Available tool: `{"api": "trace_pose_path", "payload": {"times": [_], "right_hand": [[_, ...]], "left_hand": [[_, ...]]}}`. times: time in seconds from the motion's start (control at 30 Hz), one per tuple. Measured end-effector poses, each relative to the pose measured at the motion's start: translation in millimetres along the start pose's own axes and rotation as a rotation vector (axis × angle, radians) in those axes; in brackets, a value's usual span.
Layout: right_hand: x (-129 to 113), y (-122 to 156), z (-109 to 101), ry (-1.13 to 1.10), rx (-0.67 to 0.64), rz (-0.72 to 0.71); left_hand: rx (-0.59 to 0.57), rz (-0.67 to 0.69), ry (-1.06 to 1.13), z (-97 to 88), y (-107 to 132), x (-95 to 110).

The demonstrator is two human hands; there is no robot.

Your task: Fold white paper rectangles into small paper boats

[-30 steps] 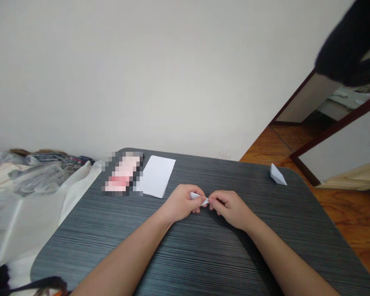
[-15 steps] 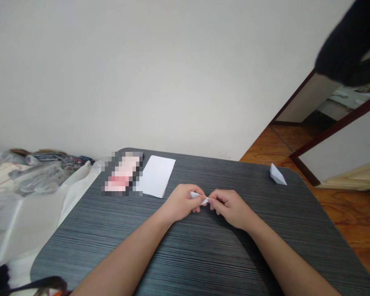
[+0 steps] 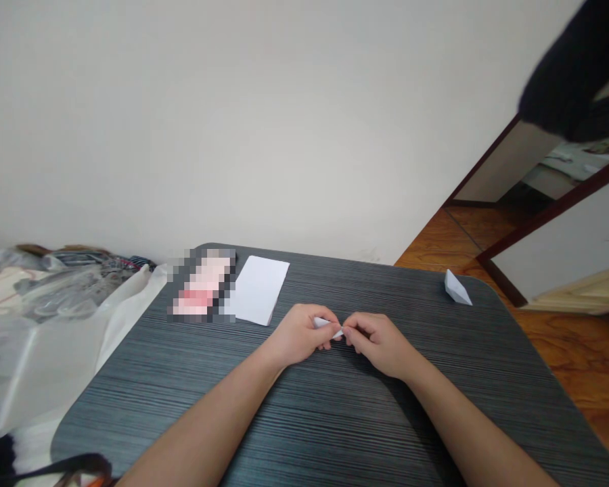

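Note:
Between my left hand and my right hand a small folded piece of white paper is pinched, its tip poking out toward my right fingers. Both hands hold it just above the dark striped tabletop. Most of the paper is hidden by my fingers. Up and to the left lies a flat white paper sheet. A small folded white paper boat sits at the far right corner of the table.
A pixelated pink-and-white item lies at the table's far edge. Plastic bags and cloth are heaped left of the table. A dark blurred object hangs at the top right, above a wood floor and a doorway.
My hands have barely moved. The paper stays pinched between them, and the other things on the table are in the same places.

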State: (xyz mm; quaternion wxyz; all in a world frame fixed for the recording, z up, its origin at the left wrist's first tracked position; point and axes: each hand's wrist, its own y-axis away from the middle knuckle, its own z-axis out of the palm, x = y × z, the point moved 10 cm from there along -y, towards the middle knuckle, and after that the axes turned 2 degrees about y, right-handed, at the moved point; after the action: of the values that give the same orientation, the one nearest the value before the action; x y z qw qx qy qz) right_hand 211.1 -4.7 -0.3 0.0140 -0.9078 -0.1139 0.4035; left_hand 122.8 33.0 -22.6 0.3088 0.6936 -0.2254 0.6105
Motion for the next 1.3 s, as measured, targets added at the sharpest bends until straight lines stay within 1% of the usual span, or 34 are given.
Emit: {"api": "trace_pose_path", "payload": {"times": [0.17, 0.3, 0.5, 0.7, 0.9, 1.1, 1.3], "right_hand": [[0.3, -0.2, -1.4, 0.012, 0.002, -0.001], [1.0, -0.5, -2.4, 0.012, 0.013, 0.005], [3.7, -0.4, -4.1, -0.026, 0.018, 0.034], [6.8, 0.5, -2.9, -0.060, -0.007, 0.064], [14.6, 2.3, -7.3, -0.087, 0.009, 0.085], [19.0, 2.5, -9.7, -0.090, 0.030, 0.096], [20.7, 2.4, -7.3, -0.141, 0.024, 0.106]], "left_hand": [[0.003, 0.012, -0.039, -1.0, -0.1, -0.3], [-0.008, 0.009, -0.028, -0.1, -0.3, -0.4], [0.028, 0.022, -0.002, -3.6, -0.5, 2.7], [0.005, 0.013, 0.018, -2.2, -1.5, 0.1], [0.063, -0.002, 0.057, -9.0, -2.8, -4.4], [0.088, 0.020, -0.038, -13.3, -2.0, -1.0], [0.049, 0.001, 0.008, -8.2, -2.9, -3.1]]}}
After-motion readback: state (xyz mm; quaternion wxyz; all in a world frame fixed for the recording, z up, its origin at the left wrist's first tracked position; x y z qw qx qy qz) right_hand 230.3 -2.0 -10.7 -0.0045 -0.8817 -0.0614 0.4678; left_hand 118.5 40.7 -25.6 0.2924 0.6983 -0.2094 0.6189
